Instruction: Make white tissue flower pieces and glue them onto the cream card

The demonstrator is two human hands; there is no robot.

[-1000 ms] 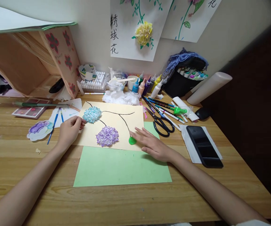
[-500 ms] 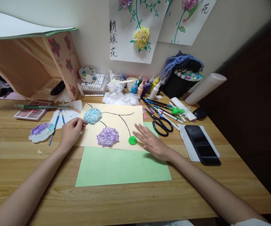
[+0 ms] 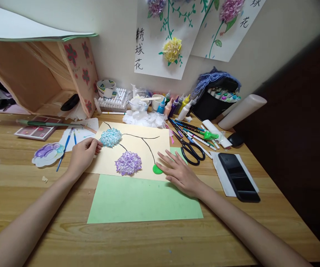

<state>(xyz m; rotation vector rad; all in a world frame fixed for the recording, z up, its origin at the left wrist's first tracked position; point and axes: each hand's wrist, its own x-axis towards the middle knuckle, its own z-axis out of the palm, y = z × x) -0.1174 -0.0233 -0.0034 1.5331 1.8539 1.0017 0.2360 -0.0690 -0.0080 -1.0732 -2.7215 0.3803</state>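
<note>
A cream sheet of paper (image 3: 145, 148) lies over a green sheet (image 3: 145, 202). On the cream one are a fluffy light-blue flower (image 3: 111, 137), a fluffy purple flower (image 3: 128, 163), black branching lines and a flat green disc (image 3: 157, 169). My left hand (image 3: 85, 152) is closed at the cream sheet's left edge, its fingertips against or just beside the blue flower; what lies between them, if anything, is hidden. With fingers spread, my right hand (image 3: 180, 172) rests across the lower right of the papers, its fingertips partly covering the green disc.
Black-handled scissors (image 3: 193, 152), pens (image 3: 197, 135) and a phone (image 3: 239, 178) lie to the right. Paint bottles (image 3: 173, 105) and white paper scraps (image 3: 145, 119) stand or lie behind. To the left are a paint-stained palette (image 3: 48, 154), brushes (image 3: 64, 150) and a decorated box (image 3: 79, 74).
My right hand has slid slightly left, its fingertips now over part of the green disc. The view has shifted a little; my left hand keeps its place beside the blue flower.
</note>
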